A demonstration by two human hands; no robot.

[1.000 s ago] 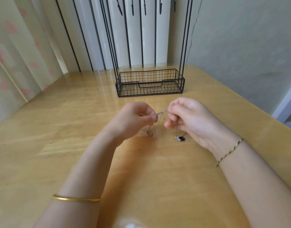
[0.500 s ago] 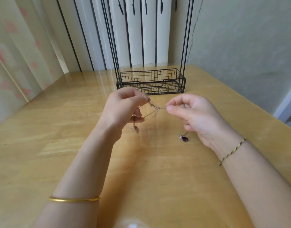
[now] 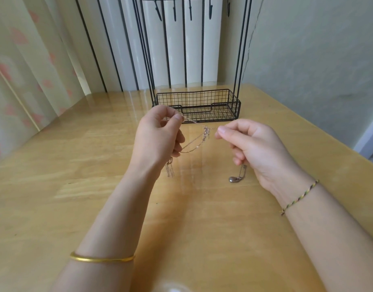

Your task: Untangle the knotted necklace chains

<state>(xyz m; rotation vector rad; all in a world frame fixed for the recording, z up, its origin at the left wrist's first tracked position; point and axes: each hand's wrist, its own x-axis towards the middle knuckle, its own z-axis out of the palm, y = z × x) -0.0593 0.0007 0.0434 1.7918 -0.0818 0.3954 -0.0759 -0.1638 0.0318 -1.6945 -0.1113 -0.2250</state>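
Thin gold necklace chains (image 3: 192, 144) hang in the air between my two hands above the wooden table (image 3: 55, 165). A small knot (image 3: 206, 131) sits in the strand close to my right fingertips. My left hand (image 3: 158, 138) pinches one end of the chain between thumb and forefinger, and a slack loop droops from it. My right hand (image 3: 251, 144) pinches the strand just right of the knot. A dark teardrop pendant (image 3: 234, 179) dangles below my right hand near the table. Another small chain end (image 3: 169, 168) hangs under my left hand.
A black wire jewellery stand with a mesh basket base (image 3: 197, 106) stands on the far side of the table, its hooks (image 3: 189, 9) overhead. A wall runs along the right, curtains on the left. I wear a gold bangle (image 3: 101, 259) and a braided bracelet (image 3: 299, 197).
My hands have risen and moved apart, stretching the chain between them. The knot, earlier hidden between my fingertips, now shows in the open strand. The pendant swung slightly.
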